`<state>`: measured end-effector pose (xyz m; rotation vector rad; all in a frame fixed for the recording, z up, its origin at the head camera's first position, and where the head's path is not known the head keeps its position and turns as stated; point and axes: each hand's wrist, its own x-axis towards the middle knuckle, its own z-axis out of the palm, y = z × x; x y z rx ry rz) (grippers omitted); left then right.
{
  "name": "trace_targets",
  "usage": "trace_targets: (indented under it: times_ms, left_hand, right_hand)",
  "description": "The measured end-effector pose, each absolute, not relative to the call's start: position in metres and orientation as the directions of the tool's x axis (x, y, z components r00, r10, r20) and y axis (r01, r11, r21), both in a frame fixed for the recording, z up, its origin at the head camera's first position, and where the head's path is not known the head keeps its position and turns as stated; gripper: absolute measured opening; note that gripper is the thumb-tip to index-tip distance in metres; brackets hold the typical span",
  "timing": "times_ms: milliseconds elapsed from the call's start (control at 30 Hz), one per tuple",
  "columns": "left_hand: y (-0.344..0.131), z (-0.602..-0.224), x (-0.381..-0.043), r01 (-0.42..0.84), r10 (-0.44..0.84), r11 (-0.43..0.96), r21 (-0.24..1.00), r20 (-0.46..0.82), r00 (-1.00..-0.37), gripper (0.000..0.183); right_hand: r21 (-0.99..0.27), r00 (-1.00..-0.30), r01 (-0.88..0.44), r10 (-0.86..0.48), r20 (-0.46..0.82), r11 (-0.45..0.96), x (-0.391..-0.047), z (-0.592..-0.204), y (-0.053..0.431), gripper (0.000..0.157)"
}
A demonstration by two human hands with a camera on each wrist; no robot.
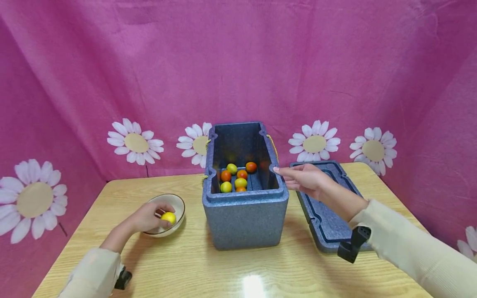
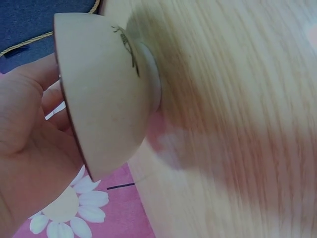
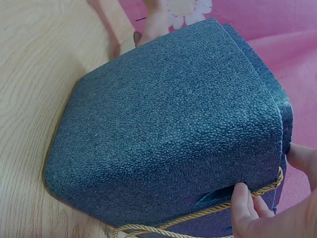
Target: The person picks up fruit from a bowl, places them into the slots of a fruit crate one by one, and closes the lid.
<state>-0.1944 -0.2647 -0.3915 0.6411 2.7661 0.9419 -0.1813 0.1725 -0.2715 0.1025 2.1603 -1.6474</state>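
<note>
My left hand (image 1: 150, 217) reaches into a cream bowl (image 1: 180, 209) with a dark rim and pinches a round yellow fruit (image 1: 169, 218) between thumb and fingers. In the left wrist view the side of the bowl (image 2: 104, 94) hides the fruit and the fingertips. My right hand (image 1: 305, 180) holds the right wall of a dark grey foam box (image 1: 246, 225). Its thumb lies at the rim, and in the right wrist view its fingers (image 3: 241, 203) press at the handle slot beside a yellow cord (image 3: 198, 213). Several red, orange and yellow-green tomato-like fruits (image 1: 241, 174) lie inside the box.
The box's grey lid (image 1: 328, 215) lies on the wooden table (image 1: 179, 265), to the right of the box and under the right forearm. A pink cloth (image 1: 238, 62) with white daisies hangs behind and along both sides.
</note>
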Motion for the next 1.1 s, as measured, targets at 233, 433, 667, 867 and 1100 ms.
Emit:
trace_targets:
  times_ms: [233, 433, 667, 867, 1100]
  left_hand:
    - [-0.264, -0.378, -0.192, 0.329, 0.414, 0.751, 0.573, -0.02, -0.91, 0.033]
    - [-0.26, -0.364, -0.193, 0.395, 0.443, 0.734, 0.553, 0.051, -0.895, 0.032]
    - [-0.254, -0.352, -0.196, 0.416, 0.444, 0.697, 0.584, 0.103, -0.89, 0.029]
    - [-0.244, -0.337, -0.199, 0.435, 0.449, 0.677, 0.594, 0.136, -0.883, 0.03]
    - [-0.226, -0.317, -0.199, 0.442, 0.436, 0.684, 0.58, 0.161, -0.885, 0.029]
  right_hand:
    - [-0.907, -0.911, 0.307, -0.185, -0.368, 0.289, -0.181, -0.271, 0.172, 0.085]
    - [-0.908, -0.915, 0.307, -0.173, -0.364, 0.286, -0.182, -0.271, 0.171, 0.082]
    - [-0.909, -0.912, 0.312, -0.181, -0.368, 0.275, -0.181, -0.272, 0.171, 0.083]
    - [-0.911, -0.911, 0.308, -0.19, -0.366, 0.274, -0.181, -0.273, 0.172, 0.085]
    - [-0.913, -0.909, 0.298, -0.207, -0.361, 0.28, -0.181, -0.272, 0.172, 0.084]
